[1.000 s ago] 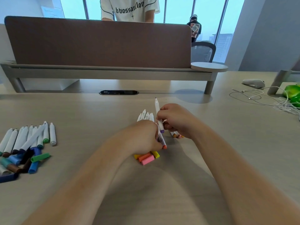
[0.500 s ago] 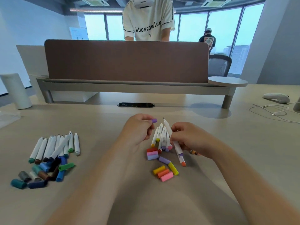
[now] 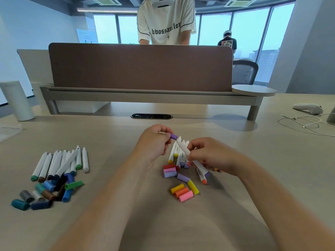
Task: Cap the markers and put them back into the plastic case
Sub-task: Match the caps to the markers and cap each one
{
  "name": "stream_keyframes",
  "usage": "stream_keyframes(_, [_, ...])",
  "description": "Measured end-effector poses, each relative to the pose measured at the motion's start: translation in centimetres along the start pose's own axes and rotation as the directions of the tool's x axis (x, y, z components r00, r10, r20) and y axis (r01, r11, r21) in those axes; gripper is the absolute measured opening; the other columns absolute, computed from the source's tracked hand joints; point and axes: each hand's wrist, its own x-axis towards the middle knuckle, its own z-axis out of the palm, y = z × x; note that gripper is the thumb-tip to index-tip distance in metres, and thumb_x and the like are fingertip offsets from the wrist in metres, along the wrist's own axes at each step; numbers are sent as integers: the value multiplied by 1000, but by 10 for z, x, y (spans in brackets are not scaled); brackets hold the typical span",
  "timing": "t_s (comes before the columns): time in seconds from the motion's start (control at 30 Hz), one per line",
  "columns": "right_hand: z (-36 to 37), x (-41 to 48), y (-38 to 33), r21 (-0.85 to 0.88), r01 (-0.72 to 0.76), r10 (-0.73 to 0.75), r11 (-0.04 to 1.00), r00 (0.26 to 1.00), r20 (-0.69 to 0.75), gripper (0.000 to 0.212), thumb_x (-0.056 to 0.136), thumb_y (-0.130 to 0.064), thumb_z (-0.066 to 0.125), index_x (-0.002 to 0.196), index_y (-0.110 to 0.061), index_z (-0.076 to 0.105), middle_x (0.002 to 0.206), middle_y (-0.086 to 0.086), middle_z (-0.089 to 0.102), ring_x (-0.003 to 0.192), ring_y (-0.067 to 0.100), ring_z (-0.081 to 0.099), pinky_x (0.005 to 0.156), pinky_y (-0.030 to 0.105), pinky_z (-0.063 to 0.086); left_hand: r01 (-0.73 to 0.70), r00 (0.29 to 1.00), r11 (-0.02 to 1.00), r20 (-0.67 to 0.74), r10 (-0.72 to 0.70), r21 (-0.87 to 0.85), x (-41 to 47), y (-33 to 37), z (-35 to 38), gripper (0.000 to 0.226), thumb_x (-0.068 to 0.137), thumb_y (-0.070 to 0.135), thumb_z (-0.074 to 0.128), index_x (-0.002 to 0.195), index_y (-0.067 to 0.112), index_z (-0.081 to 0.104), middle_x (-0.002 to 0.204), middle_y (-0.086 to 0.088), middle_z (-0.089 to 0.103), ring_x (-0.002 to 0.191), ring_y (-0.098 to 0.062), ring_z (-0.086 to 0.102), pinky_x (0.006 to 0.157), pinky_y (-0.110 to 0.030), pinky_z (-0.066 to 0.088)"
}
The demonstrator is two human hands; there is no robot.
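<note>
We are at the capping step. Over the middle of the tabletop point(image 3: 272, 178) our left hand point(image 3: 154, 144) pinches a purple cap point(image 3: 173, 136) between thumb and curled fingers, open end toward the right. Our right hand point(image 3: 208, 154) is clamped on a white marker point(image 3: 183, 148), its bare tip pointing up and left, just beside the cap but not yet in it. We judge the next move to be lining the tip up with the cap's mouth and pushing it home, then setting the marker down and choosing another. An orange-ended marker point(image 3: 203, 178) pokes out under the right hand; we cannot tell whether it is gripped too.

Below the hands lies a fan of uncapped markers point(image 3: 174, 154), with bright loose caps point(image 3: 183, 192) toward the near edge. Toward the left edge a second row of markers point(image 3: 59, 163) lies with dark caps point(image 3: 45, 192) heaped at its near end. We cannot make out the plastic case for certain.

The room is an office with tall windows. A brown divider panel point(image 3: 140, 67) runs along the far edge, with a person in a white shirt point(image 3: 166, 24) behind it. A white cylinder point(image 3: 17, 100) stands at the far left corner. A white controller point(image 3: 308, 108) and a thin cable point(image 3: 304, 124) lie by the right edge.
</note>
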Motion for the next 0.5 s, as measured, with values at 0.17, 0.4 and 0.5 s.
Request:
stream_keyframes(0.17, [0, 0, -2, -17, 15, -15, 1000, 1000, 10, 13, 89, -16, 62, 99, -14, 71, 89, 1, 70, 69, 6, 64, 56, 16, 46, -67, 998, 989, 23, 64, 132, -1, 0, 4, 26, 100, 5, 43, 94, 14, 67, 84, -9, 66, 61, -10, 49, 53, -21, 41])
stream_keyframes(0.4, [0, -1, -3, -97, 81, -85, 992, 996, -39, 9, 96, -23, 60, 94, -22, 69, 80, -6, 66, 65, 3, 57, 57, 12, 41, -125, 987, 970, -69, 143, 209, -1, -4, 8, 14, 100, 9, 46, 98, 10, 60, 85, -4, 70, 62, -9, 56, 51, -18, 43])
stream_keyframes(0.5, [-1, 0, -3, -150, 120, -134, 981, 987, -89, 11, 96, -23, 60, 98, -19, 71, 78, -5, 64, 65, 5, 55, 59, 14, 40, -122, 987, 981, -85, 135, 149, -2, -4, 9, 18, 99, 7, 45, 99, 10, 63, 90, -8, 70, 66, -13, 59, 57, -22, 47])
